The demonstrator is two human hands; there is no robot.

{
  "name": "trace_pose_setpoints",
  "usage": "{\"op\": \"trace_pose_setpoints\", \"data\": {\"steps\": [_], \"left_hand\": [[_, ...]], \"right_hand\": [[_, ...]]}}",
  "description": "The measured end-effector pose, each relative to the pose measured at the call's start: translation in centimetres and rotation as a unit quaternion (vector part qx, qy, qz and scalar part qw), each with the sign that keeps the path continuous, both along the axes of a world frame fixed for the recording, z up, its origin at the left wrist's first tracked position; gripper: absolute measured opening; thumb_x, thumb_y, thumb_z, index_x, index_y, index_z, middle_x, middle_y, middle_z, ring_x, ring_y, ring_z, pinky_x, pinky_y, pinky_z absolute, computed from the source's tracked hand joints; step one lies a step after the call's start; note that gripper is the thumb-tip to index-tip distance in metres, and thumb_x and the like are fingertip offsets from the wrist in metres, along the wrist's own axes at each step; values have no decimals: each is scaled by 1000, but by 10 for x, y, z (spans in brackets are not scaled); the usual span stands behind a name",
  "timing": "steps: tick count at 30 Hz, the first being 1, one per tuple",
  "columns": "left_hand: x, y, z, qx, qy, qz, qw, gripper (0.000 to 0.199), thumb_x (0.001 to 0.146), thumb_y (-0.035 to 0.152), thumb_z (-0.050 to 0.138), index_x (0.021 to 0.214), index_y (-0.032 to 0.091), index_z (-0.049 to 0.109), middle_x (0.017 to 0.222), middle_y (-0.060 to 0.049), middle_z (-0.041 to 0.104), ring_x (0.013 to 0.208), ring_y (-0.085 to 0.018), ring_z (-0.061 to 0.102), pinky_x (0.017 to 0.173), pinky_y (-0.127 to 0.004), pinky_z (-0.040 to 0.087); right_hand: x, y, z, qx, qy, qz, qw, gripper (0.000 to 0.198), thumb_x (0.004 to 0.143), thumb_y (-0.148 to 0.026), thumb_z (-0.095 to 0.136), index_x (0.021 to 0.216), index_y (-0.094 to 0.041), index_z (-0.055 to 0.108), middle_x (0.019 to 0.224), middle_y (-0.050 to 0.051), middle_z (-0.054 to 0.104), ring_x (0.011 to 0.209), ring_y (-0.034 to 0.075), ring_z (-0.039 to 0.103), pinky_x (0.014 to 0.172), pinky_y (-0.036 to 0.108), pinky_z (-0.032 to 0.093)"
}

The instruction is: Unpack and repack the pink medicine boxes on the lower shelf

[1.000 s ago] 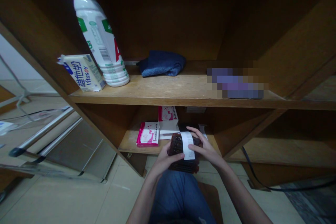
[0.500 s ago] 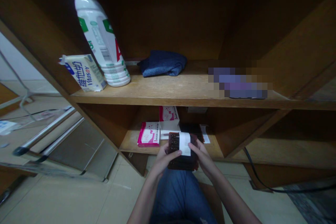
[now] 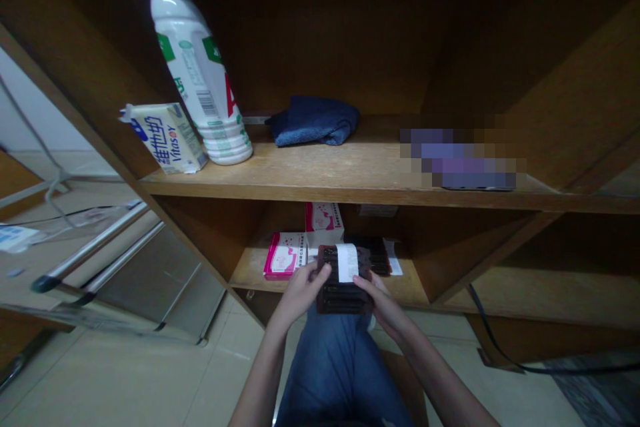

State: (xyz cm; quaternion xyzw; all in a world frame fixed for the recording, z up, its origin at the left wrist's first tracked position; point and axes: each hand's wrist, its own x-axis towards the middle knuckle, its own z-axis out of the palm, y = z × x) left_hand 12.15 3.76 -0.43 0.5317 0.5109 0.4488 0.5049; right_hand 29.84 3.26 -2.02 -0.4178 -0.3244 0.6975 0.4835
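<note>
Between my two hands is a dark brown ribbed pack (image 3: 345,300) that looks like a row of small brown vials, with a white paper label (image 3: 347,263) across it. My left hand (image 3: 306,288) grips its left edge, thumb on top. On the right edge, my right hand (image 3: 376,293) holds it with the thumb near the label's lower end. The pack hangs above my knees, in front of the lower shelf. Behind it lies a similar dark pack (image 3: 381,257), partly hidden. Pink and white boxes (image 3: 286,253) are to its left on that shelf.
The upper shelf (image 3: 300,177) bears a white bottle with a green cap (image 3: 200,73), a Vitasoy carton (image 3: 170,138), a folded blue cloth (image 3: 315,121) and a blurred-out item (image 3: 460,160). A metal-framed rack (image 3: 130,260) stands left; a black cable (image 3: 500,340) hangs right.
The brown pack has risen slightly and moved a little left in both hands. My left thumb has shifted from near the label to the pack's left edge.
</note>
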Motion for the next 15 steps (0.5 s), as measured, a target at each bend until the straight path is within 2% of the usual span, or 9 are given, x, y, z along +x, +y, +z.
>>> {"op": "trace_pose_setpoints", "data": {"steps": [2, 4, 5, 7, 10, 15], "left_hand": [[-11, 14, 0, 44, 75, 89, 992, 35, 78, 47, 56, 90, 17, 69, 92, -9, 70, 91, -26, 61, 83, -35, 44], [-20, 32, -5, 96, 147, 190, 966, 34, 75, 43, 59, 97, 17, 66, 98, -11, 68, 95, -27, 59, 87, -36, 42], [-22, 41, -8, 113, 168, 217, 955, 35, 71, 40, 64, 98, 17, 66, 100, -11, 67, 98, -28, 58, 88, -37, 41], [-23, 57, -18, 114, 158, 204, 959, 30, 65, 30, 67, 91, 17, 67, 92, -11, 68, 93, -27, 60, 82, -34, 44], [-17, 73, -36, 86, 100, 171, 976, 11, 68, 24, 59, 73, 17, 66, 69, -6, 66, 74, -22, 60, 68, -30, 46], [-15, 80, -53, 76, 77, 193, 975, 20, 74, 22, 46, 59, 17, 59, 57, -1, 60, 61, -17, 55, 63, -28, 45]], "right_hand": [[1, 6, 2, -17, 1, -10, 1000, 35, 61, -33, 76, 93, -23, 67, 96, 2, 72, 93, 21, 66, 78, 30, 54], [1, 14, 5, -45, 3, 3, 999, 27, 66, -31, 71, 90, -22, 66, 85, 2, 73, 76, 20, 68, 58, 29, 56], [0, 19, 7, -59, 8, 25, 998, 23, 69, -31, 68, 89, -20, 66, 78, 3, 72, 66, 19, 67, 49, 29, 55], [-4, 28, 9, -92, 28, 79, 992, 19, 75, -31, 60, 84, -16, 66, 67, 4, 70, 52, 18, 63, 37, 28, 51], [-16, 40, 10, -141, 52, 124, 981, 22, 81, -30, 53, 77, -12, 65, 60, 4, 67, 45, 16, 61, 33, 26, 49], [-29, 55, 2, -171, 56, 164, 970, 20, 83, -29, 52, 79, -13, 63, 60, 2, 67, 42, 15, 60, 32, 25, 50]]}}
